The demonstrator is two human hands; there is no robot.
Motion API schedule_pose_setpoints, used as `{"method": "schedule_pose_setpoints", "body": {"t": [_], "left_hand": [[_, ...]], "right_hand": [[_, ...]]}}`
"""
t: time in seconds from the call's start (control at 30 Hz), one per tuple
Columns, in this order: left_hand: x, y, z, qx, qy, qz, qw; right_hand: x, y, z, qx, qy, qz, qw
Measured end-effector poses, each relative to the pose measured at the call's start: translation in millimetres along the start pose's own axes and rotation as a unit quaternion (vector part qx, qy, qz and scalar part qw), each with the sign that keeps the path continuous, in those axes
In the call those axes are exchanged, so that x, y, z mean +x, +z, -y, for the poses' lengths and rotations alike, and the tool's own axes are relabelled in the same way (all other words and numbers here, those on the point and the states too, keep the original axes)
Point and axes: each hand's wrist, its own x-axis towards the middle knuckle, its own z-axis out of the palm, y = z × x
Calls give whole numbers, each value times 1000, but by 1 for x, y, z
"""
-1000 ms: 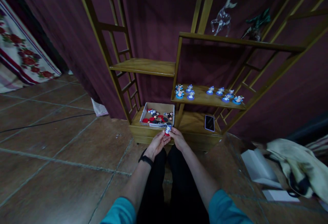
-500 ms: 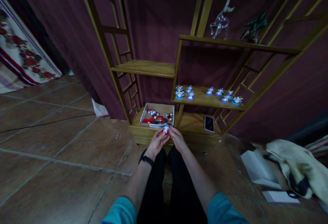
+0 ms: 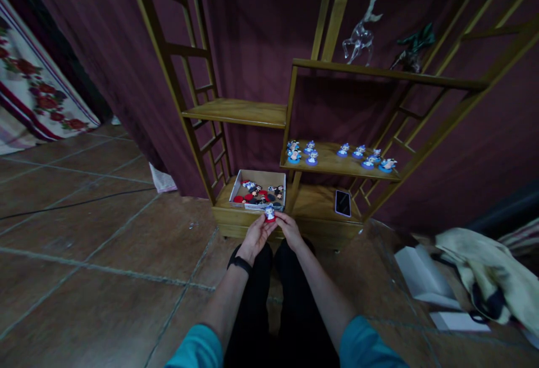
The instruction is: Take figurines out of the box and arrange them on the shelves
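Observation:
A small white-and-purple figurine on a red base point(image 3: 270, 213) is held upright between my two hands, just in front of the cardboard box. My left hand point(image 3: 255, 235) grips its base from the left, fingers closed. From the right, my right hand point(image 3: 290, 230) pinches the same base with thumb and fingertips. In the open cardboard box point(image 3: 276, 179) lie several more figurines point(image 3: 252, 186) with dark and red parts, jumbled together. Up on the right-hand middle shelf point(image 3: 326, 160) stand several similar figurines point(image 3: 312, 157) on blue or purple bases.
A phone point(image 3: 342, 203) lies on the low shelf right of the box. A bare shelf board point(image 3: 240, 112) is above the box. A clear deer ornament point(image 3: 360, 42) and a dark green ornament point(image 3: 412, 50) top the upper shelf. White boxes point(image 3: 425, 275) and pale cloth point(image 3: 475, 261) lie on the floor at right.
The figurine has turned upright in my hands and moved slightly left, its red base now plainer to see. The things on the shelves and in the box have stayed put.

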Motion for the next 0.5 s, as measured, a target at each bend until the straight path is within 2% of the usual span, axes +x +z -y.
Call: {"method": "schedule_pose_setpoints", "body": {"t": [0.17, 0.5], "left_hand": [[3, -2, 0, 5, 9, -27, 1000], [6, -1, -1, 10, 21, -39, 999]], "right_hand": [[-2, 2, 3, -50, -37, 7, 998], [-8, 8, -1, -121, -88, -6, 989]]}}
